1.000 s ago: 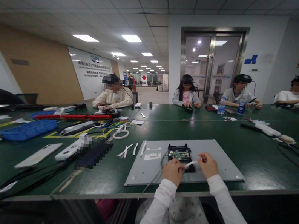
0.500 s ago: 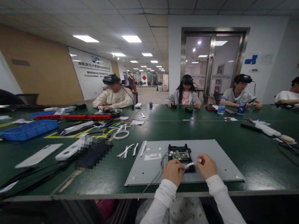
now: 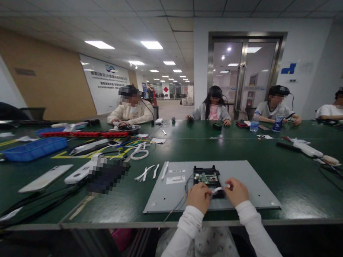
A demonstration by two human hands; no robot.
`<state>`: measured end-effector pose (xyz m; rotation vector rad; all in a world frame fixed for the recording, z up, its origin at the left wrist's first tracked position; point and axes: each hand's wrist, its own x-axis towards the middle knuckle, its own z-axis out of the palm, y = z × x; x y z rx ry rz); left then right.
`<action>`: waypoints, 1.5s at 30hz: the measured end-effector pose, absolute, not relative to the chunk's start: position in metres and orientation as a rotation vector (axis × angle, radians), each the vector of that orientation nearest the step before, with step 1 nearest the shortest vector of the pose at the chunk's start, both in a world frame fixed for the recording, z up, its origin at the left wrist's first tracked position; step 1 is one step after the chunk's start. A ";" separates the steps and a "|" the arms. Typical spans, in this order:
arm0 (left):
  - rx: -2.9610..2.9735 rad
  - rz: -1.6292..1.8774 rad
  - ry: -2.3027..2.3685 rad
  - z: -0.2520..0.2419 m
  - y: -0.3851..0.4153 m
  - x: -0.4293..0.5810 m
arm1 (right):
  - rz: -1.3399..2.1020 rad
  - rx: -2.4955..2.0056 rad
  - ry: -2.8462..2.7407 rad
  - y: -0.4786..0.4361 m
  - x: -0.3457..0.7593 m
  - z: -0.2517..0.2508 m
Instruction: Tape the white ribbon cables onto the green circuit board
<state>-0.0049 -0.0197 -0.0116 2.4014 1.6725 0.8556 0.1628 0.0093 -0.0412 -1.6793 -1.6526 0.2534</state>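
Note:
A grey flat panel (image 3: 251, 181) lies on the table before me, with a black frame (image 3: 196, 168) on it holding a green circuit board (image 3: 205, 178). My left hand (image 3: 198, 197) is at the frame's near left corner, its fingertips closed on a short white strip (image 3: 218, 190) that curves over the frame's near edge. Just right of the frame, my right hand (image 3: 237, 193) hovers with thumb and forefinger pinched together; whether anything is between them is too small to make out. A thin cable (image 3: 184, 192) runs from the frame past my left hand.
Loose white strips (image 3: 145, 173) lie left of the panel, near a white tape ring (image 3: 139, 154). Farther left are a white phone (image 3: 46, 178), a blue tray (image 3: 35, 148) and black cables. Several people sit across the table, near water bottles (image 3: 254, 121).
My right fingertips, which showed a small white bit before, now show little of it and have shifted slightly left. My left hand and the panel stay put.

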 end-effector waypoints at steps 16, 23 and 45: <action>2.377 0.824 1.683 -0.009 -0.021 -0.004 | 0.216 -1.703 -1.699 0.006 0.160 -0.038; 2.393 0.844 1.674 -0.011 -0.020 -0.005 | 0.175 -1.749 -1.721 0.003 0.159 -0.034; 2.426 0.848 1.665 -0.011 -0.020 -0.005 | 0.081 -1.770 -1.687 0.003 0.160 -0.038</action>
